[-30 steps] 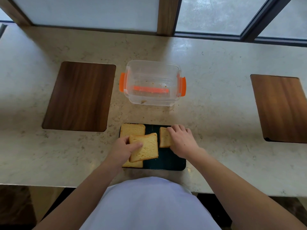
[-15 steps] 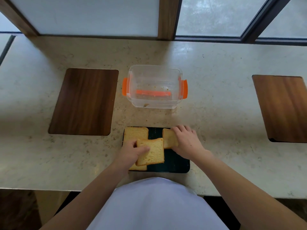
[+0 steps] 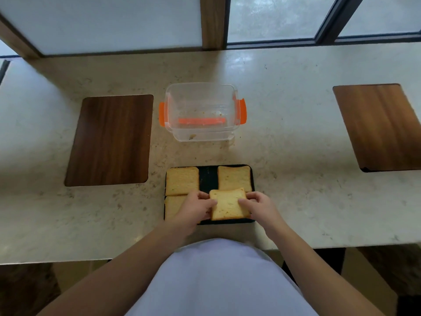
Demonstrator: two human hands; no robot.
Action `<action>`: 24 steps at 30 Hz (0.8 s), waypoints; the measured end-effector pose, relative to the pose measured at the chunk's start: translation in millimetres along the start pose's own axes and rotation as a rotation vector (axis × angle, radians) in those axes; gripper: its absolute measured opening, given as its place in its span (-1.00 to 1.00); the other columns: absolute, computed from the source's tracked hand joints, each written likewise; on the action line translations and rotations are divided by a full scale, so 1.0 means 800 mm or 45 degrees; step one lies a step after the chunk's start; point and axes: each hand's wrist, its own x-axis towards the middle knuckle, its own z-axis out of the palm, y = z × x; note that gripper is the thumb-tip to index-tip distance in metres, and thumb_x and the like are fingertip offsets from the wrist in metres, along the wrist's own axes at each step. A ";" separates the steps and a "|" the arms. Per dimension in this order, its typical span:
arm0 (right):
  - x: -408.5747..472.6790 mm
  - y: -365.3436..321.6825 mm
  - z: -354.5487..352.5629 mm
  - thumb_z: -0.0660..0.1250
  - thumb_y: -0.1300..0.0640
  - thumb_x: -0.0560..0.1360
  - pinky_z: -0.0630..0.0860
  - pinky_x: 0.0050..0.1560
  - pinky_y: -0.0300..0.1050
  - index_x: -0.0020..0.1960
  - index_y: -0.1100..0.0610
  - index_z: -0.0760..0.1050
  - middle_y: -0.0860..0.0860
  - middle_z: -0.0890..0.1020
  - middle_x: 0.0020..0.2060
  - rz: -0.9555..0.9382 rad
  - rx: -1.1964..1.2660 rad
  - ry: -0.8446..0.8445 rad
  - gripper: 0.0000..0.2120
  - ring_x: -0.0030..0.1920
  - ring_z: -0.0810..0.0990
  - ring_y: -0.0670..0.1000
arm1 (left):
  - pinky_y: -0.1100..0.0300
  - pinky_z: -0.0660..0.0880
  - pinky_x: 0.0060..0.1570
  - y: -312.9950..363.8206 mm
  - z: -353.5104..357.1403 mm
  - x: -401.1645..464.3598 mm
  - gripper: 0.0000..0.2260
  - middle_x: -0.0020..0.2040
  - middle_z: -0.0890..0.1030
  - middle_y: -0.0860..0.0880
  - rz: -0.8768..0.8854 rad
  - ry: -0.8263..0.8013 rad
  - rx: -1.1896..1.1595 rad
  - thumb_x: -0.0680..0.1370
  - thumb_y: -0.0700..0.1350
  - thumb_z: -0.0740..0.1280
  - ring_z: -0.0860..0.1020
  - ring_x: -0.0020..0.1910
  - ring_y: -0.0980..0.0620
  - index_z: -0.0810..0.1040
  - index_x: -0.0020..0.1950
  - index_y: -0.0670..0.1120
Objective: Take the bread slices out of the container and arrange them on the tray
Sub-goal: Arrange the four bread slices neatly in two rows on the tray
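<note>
A small black tray (image 3: 208,177) lies near the counter's front edge. One bread slice (image 3: 181,180) rests flat at its far left, another bread slice (image 3: 234,178) at its far right. A third slice (image 3: 172,205) at the near left is partly hidden by my left hand (image 3: 193,209). Both hands grip a fourth slice (image 3: 227,204) by its sides over the tray's near right part, my right hand (image 3: 259,207) on its right edge. The clear container (image 3: 201,133) with orange latches stands behind the tray, holding only crumbs.
A dark wooden board (image 3: 109,140) lies on the beige stone counter (image 3: 296,160) to the left of the container, and another wooden board (image 3: 380,126) lies at the far right. Windows run along the counter's back edge.
My right hand left the far-right slice and joined my left on the fourth slice, which shifted rightward across the tray. The far-right slice now lies uncovered.
</note>
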 end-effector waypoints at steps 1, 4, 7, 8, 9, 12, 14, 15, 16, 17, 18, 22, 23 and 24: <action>0.002 0.006 -0.003 0.42 0.05 0.54 0.48 -0.26 -0.23 0.18 0.06 0.51 -0.04 0.65 -0.02 0.007 -0.048 0.050 -0.76 -0.06 0.63 -0.09 | 0.02 0.66 0.07 -0.003 0.007 0.002 -0.67 0.19 0.60 -0.19 -0.002 0.016 0.080 0.58 -0.22 0.42 0.64 0.10 -0.10 0.45 0.31 -0.17; 0.005 0.020 -0.009 0.39 0.03 0.55 0.43 -0.30 -0.23 0.21 0.08 0.50 -0.10 0.61 -0.06 -0.027 -0.238 0.154 -0.73 -0.10 0.59 -0.13 | -0.01 0.64 0.11 -0.005 0.026 0.009 -0.63 0.10 0.62 -0.18 0.007 0.024 0.236 0.58 -0.23 0.41 0.65 0.07 -0.10 0.46 0.37 -0.20; 0.006 0.027 -0.011 0.32 0.03 0.55 0.41 -0.26 -0.23 0.26 0.08 0.53 -0.08 0.61 -0.02 -0.102 -0.498 0.222 -0.69 -0.11 0.56 -0.11 | -0.03 0.64 0.12 -0.005 0.037 0.017 -0.64 0.11 0.62 -0.18 0.000 0.034 0.273 0.58 -0.22 0.39 0.64 0.09 -0.12 0.47 0.36 -0.20; 0.006 0.029 -0.010 0.31 0.03 0.55 0.39 -0.24 -0.22 0.26 0.08 0.55 -0.06 0.59 0.00 -0.144 -0.599 0.251 -0.70 -0.13 0.53 -0.11 | -0.03 0.63 0.13 -0.006 0.038 0.020 -0.65 0.14 0.61 -0.18 -0.006 0.047 0.281 0.58 -0.22 0.39 0.62 0.12 -0.12 0.47 0.36 -0.19; 0.006 0.030 -0.009 0.30 0.03 0.55 0.39 -0.21 -0.19 0.24 0.07 0.57 -0.04 0.57 0.01 -0.185 -0.681 0.276 -0.71 -0.17 0.50 -0.12 | -0.03 0.63 0.14 -0.007 0.038 0.022 -0.66 0.17 0.59 -0.17 -0.013 0.061 0.284 0.58 -0.22 0.38 0.60 0.14 -0.11 0.47 0.35 -0.18; 0.006 0.027 -0.007 0.30 0.04 0.54 0.40 -0.14 -0.13 0.19 0.08 0.59 0.02 0.56 0.02 -0.224 -0.734 0.289 -0.73 -0.17 0.50 -0.08 | 0.01 0.64 0.07 -0.008 0.040 0.027 -0.68 0.18 0.57 -0.16 -0.024 0.096 0.292 0.57 -0.23 0.37 0.57 0.17 -0.09 0.49 0.32 -0.17; 0.005 0.025 -0.006 0.31 0.05 0.52 0.45 -0.13 -0.10 0.20 0.09 0.54 0.03 0.58 0.05 -0.203 -0.686 0.289 -0.72 -0.09 0.54 -0.03 | 0.03 0.63 0.04 -0.009 0.042 0.029 -0.67 0.20 0.57 -0.16 -0.023 0.113 0.305 0.57 -0.23 0.37 0.56 0.18 -0.09 0.49 0.33 -0.18; 0.004 0.024 -0.006 0.32 0.06 0.51 0.47 -0.13 -0.10 0.20 0.08 0.51 0.02 0.57 0.05 -0.201 -0.668 0.293 -0.72 -0.07 0.55 -0.03 | 0.05 0.63 0.04 -0.009 0.043 0.029 -0.67 0.22 0.57 -0.16 -0.017 0.121 0.315 0.57 -0.22 0.37 0.56 0.19 -0.09 0.49 0.34 -0.18; 0.003 0.025 -0.006 0.32 0.06 0.51 0.48 -0.12 -0.11 0.19 0.07 0.49 0.00 0.55 0.04 -0.208 -0.667 0.299 -0.73 -0.07 0.55 -0.03 | 0.07 0.63 0.04 -0.010 0.044 0.030 -0.66 0.23 0.57 -0.16 -0.010 0.126 0.325 0.57 -0.22 0.37 0.56 0.19 -0.09 0.49 0.35 -0.19; 0.003 0.026 -0.006 0.32 0.06 0.51 0.48 -0.13 -0.12 0.19 0.07 0.48 -0.01 0.53 0.04 -0.221 -0.683 0.307 -0.73 -0.07 0.54 -0.05 | 0.08 0.62 0.03 -0.011 0.044 0.030 -0.65 0.23 0.57 -0.16 -0.003 0.125 0.333 0.58 -0.21 0.37 0.57 0.19 -0.08 0.49 0.36 -0.19; 0.002 0.028 -0.007 0.32 0.05 0.52 0.47 -0.14 -0.14 0.20 0.07 0.49 -0.02 0.51 0.03 -0.236 -0.707 0.315 -0.73 -0.09 0.53 -0.06 | 0.09 0.62 0.03 -0.011 0.044 0.030 -0.64 0.23 0.58 -0.16 0.000 0.117 0.337 0.58 -0.21 0.36 0.57 0.18 -0.08 0.48 0.37 -0.20; 0.000 0.035 -0.010 0.31 0.03 0.54 0.53 -0.11 -0.13 0.23 0.07 0.50 -0.03 0.50 0.04 -0.263 -0.766 0.317 -0.72 -0.10 0.54 -0.08 | 0.06 0.65 0.05 -0.014 0.042 0.031 -0.60 0.09 0.61 -0.14 -0.002 0.070 0.339 0.59 -0.22 0.35 0.62 0.06 -0.04 0.44 0.43 -0.20; -0.001 0.035 -0.010 0.30 0.03 0.54 0.53 -0.13 -0.12 0.23 0.07 0.50 -0.03 0.51 0.03 -0.264 -0.782 0.318 -0.72 -0.12 0.54 -0.08 | 0.06 0.65 0.05 -0.015 0.042 0.031 -0.58 0.08 0.61 -0.14 0.003 0.070 0.351 0.58 -0.22 0.35 0.62 0.05 -0.04 0.42 0.44 -0.20; -0.002 0.035 -0.010 0.30 0.03 0.54 0.53 -0.15 -0.12 0.23 0.07 0.50 -0.03 0.52 0.01 -0.266 -0.799 0.323 -0.72 -0.13 0.54 -0.09 | 0.06 0.65 0.04 -0.015 0.042 0.031 -0.56 0.09 0.60 -0.14 0.010 0.071 0.361 0.58 -0.22 0.35 0.62 0.04 -0.04 0.41 0.46 -0.18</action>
